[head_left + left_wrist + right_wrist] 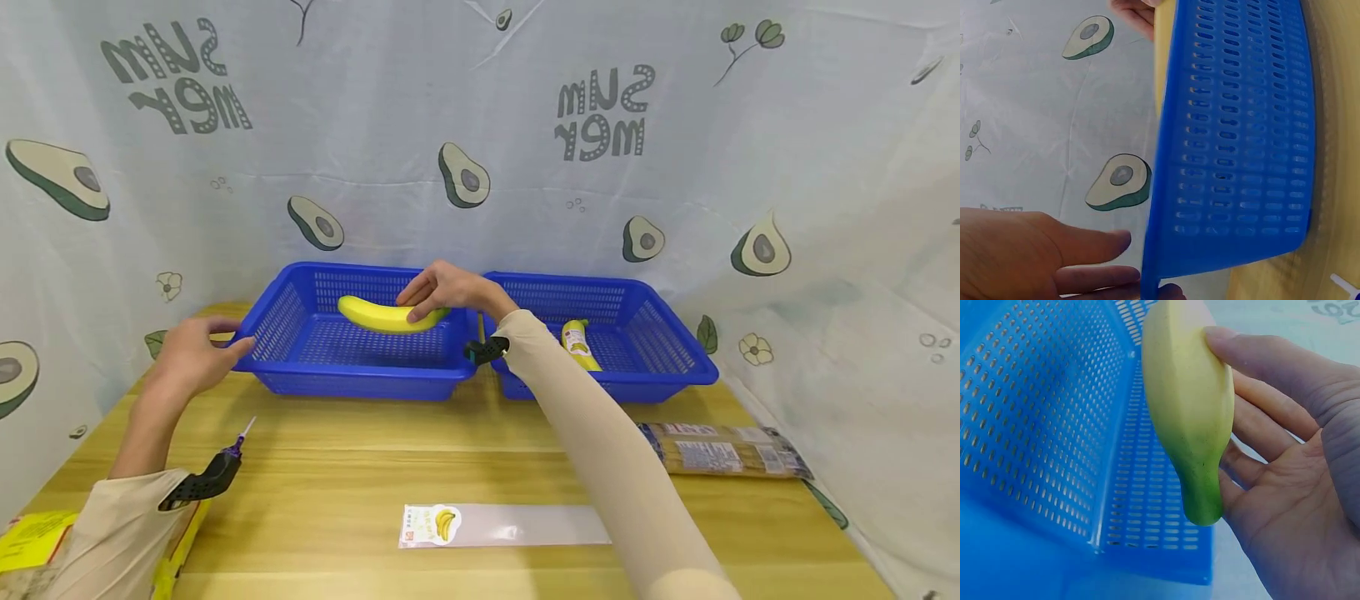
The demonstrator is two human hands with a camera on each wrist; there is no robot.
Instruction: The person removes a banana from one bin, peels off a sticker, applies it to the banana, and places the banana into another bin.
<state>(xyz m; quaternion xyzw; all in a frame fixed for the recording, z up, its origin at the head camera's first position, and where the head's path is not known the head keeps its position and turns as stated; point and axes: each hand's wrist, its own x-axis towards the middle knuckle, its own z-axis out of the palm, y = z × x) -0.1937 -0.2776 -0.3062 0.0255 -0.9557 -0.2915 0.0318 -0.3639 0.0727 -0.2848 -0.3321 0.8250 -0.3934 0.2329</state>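
My right hand (442, 290) pinches a yellow banana (382, 317), thumb on its near side and fingers behind. In the right wrist view the banana (1188, 394) tapers to a green stem end below the thumb. It is over the inside of the left blue plastic basket (360, 385); whether it touches the bottom I cannot tell. My left hand (191, 354) is at that basket's left front corner. The left wrist view shows its fingers (1097, 279) extended against the rim, the thumb a little apart from it, and part of the fingers hidden.
To the right stands a second blue basket (645, 390) holding a labelled yellow banana (577, 343). A clear flat wrapper (525, 525) with a banana sticker lies on the wooden table (322, 483). Packaged noodles (727, 452) lie at right, a yellow bag (37, 542) at lower left.
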